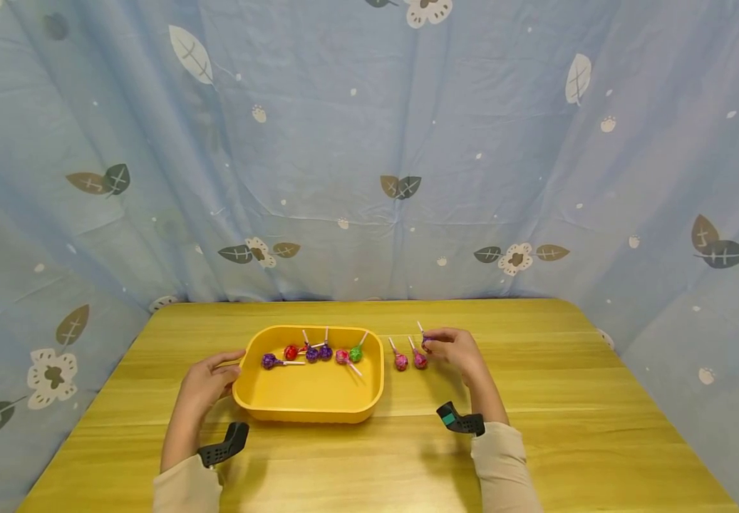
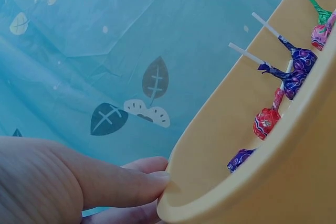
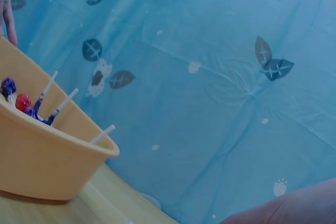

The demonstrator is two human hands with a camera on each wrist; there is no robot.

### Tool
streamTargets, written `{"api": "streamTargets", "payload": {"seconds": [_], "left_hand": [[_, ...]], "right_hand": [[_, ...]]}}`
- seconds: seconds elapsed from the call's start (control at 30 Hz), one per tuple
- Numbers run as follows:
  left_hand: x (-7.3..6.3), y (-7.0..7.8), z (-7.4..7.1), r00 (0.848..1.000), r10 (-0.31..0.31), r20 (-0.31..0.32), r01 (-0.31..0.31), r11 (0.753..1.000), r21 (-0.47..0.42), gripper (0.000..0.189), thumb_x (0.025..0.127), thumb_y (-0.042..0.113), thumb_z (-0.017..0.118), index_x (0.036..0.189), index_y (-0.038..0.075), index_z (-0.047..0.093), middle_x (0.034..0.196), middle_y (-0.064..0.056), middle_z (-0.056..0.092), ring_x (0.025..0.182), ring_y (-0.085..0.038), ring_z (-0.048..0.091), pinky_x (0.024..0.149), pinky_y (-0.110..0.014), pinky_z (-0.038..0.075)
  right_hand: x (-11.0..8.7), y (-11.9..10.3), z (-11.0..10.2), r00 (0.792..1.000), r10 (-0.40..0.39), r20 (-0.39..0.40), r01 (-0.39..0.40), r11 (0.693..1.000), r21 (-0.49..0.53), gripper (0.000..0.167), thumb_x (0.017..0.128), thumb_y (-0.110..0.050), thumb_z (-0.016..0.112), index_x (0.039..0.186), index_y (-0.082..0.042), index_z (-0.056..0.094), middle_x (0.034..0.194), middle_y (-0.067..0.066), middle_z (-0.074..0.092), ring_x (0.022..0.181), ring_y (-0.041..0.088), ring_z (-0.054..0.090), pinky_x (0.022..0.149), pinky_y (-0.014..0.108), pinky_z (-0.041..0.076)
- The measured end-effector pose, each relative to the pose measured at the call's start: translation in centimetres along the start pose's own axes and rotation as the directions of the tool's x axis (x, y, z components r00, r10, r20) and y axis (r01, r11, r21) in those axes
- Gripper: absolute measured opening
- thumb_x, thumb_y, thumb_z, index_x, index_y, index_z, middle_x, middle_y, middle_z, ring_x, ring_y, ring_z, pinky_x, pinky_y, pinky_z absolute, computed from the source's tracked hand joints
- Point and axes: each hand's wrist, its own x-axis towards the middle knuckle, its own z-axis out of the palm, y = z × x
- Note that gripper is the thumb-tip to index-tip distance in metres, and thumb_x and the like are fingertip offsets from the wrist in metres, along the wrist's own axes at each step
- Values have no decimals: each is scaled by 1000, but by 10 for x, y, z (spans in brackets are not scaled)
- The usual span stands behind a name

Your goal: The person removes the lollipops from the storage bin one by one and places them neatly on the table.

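1. Pinching a purple lollipop (image 1: 427,345) in the right grip (image 1: 462,350), with fingers closed in on its head and its stick pointing toward the far edge of the surface (image 1: 568,385).
2. Impossible to tell whether touching the surface with this lollipop.
3. Touching the left rim of the tray (image 1: 305,395) with the left grip (image 1: 205,381), with fingers loosely extended.
4. Supporting the tray left of the surface's middle, set in from the far edge.
5. Containing, left to right toward the tray's far side, a purple, a red lollipop (image 1: 290,352), two more purple, a pink and a green lollipop (image 1: 355,353).
6. Showing two pink lollipops (image 1: 400,361) side by side on the surface, between tray and right grip, with sticks toward the far edge.
7. Backed beyond the far edge by a blue curtain (image 1: 331,107).
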Motion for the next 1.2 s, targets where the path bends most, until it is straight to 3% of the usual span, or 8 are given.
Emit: {"api": "streamTargets", "payload": {"seconds": [0.5, 0.77, 1.2], "left_hand": [[-1, 0, -1, 1000, -6, 4, 6, 1000, 2, 41, 99, 12, 55, 137, -3, 52, 126, -27, 58, 108, -34, 60, 76, -33, 56], [-1, 1, -2, 1000, -6, 8, 6, 1000, 3, 41, 98, 11, 55, 137, -3, 51, 126, -27, 58, 107, -35, 60, 76, -33, 56], [-1, -1, 0, 1000, -1, -2, 1, 1000, 2, 40, 98, 10, 54, 136, -3, 52, 124, -27, 59, 105, -33, 62, 76, -33, 56]], "right_hand": [[5, 8, -4, 997, 76, -5, -76, 995, -62, 26, 93, 2, 61, 116, 12, 64, 105, 19, 66, 90, 22, 65, 85, 42, 54], [6, 13, -3, 995, 94, -9, -95, 990, -104, 24, 91, 4, 62, 113, 13, 64, 100, 20, 67, 81, 21, 66, 78, 39, 56], [6, 19, -1, 993, 115, 14, -112, 985, -129, 22, 91, 6, 61, 112, 12, 65, 101, 20, 66, 84, 26, 67, 76, 37, 57]]}}
